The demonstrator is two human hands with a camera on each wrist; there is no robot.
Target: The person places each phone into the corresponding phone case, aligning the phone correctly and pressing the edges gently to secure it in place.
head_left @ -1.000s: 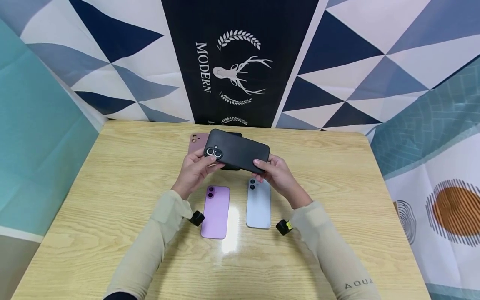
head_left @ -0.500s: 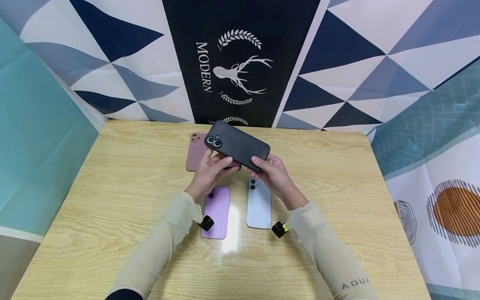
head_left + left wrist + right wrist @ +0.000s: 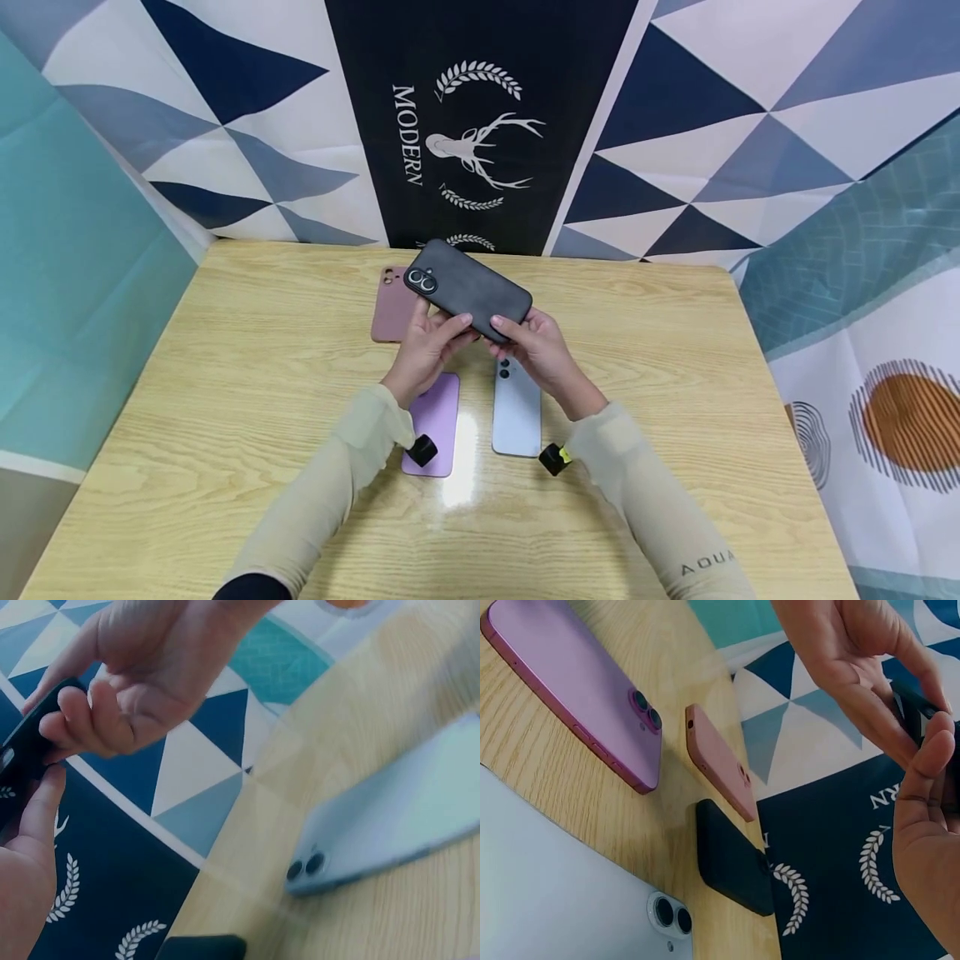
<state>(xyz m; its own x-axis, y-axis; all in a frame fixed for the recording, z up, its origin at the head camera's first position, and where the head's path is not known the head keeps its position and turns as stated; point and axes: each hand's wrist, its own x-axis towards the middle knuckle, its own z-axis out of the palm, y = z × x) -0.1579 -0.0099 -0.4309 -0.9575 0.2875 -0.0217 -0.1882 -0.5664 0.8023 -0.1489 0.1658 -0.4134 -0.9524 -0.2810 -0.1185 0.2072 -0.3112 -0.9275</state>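
A black-cased phone [image 3: 472,287] is held up above the back of the table, its back with two ringed camera lenses facing up. My left hand [image 3: 429,350] grips its lower edge, thumb on the back and fingers underneath. Close beside it, my right hand [image 3: 542,350] pinches the lower right corner, thumb on top. The camera end tilts up to the left. Beneath, a dusty pink phone case [image 3: 392,308] lies flat. Next to that lies a black phone case [image 3: 731,859], mostly hidden in the head view by the held phone and my hands.
A purple phone [image 3: 437,429] lies back up in front of my left hand, partly under that wrist. Right of it is a light blue phone [image 3: 517,417], also back up. Patterned cloth [image 3: 675,125] hangs behind the wooden table [image 3: 247,350].
My left hand has slid from the camera end toward the middle of the lower edge, nearer my right hand. The phone's camera end has risen, so the phone tilts more.
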